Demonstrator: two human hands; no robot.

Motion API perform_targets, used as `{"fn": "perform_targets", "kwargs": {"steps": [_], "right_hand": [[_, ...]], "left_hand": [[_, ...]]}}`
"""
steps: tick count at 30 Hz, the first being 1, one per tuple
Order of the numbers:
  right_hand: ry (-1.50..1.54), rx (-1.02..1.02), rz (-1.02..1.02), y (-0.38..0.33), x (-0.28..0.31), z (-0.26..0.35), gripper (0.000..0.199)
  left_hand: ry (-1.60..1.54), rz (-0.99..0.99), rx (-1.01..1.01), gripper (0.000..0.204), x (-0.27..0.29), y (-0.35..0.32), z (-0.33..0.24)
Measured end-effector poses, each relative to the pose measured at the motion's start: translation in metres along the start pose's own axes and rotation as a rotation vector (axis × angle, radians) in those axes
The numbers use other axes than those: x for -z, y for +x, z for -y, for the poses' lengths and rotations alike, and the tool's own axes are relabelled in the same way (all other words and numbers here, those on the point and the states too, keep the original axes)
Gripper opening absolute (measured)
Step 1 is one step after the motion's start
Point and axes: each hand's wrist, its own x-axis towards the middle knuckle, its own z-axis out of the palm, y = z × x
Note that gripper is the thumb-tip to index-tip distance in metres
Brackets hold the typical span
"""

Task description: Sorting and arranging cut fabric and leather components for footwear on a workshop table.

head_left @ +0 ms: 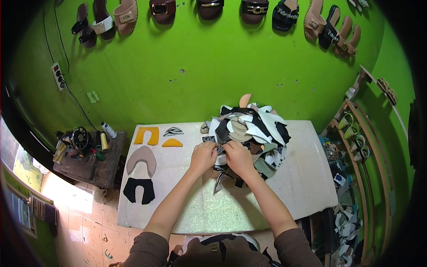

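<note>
My left hand (204, 156) and my right hand (239, 157) meet at the front of a heaped pile of material scraps (249, 124). Both have their fingers closed on a small dark patterned scrap (220, 150) between them; its full shape is hidden by my fingers. The pile mixes black, white, grey and beige pieces, some hanging toward me. Left of it lie cut pieces: a yellow U-shaped piece (147, 136), a zebra-striped half-round (174, 131), a yellow half-round (172, 143), a mauve arch (142, 161) and a black U-shaped piece (139, 191).
A pale covered table (191, 209) carries everything. At left stands a sewing machine (80, 140) with thread cones (108, 130). Sandals (162, 11) hang along the green wall (200, 66). A wooden rack (362, 178) with footwear and a scrap heap (347, 227) are at right.
</note>
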Motion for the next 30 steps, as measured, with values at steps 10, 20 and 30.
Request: {"fn": "perform_targets", "kwargs": {"steps": [10, 20, 30], "right_hand": [[-0.527, 0.156, 0.184, 0.015, -0.028, -0.03, 0.011], [-0.306, 0.176, 0.033, 0.003, -0.017, -0.042, 0.009], [-0.094, 0.15, -0.007, -0.032, 0.008, -0.008, 0.019]], "left_hand": [[-0.009, 0.135, 0.167, 0.021, -0.002, -0.006, -0.007], [-0.015, 0.196, 0.193, 0.023, 0.01, -0.025, -0.004], [0.304, 0.37, -0.082, 0.023, -0.004, -0.074, 0.005]]}}
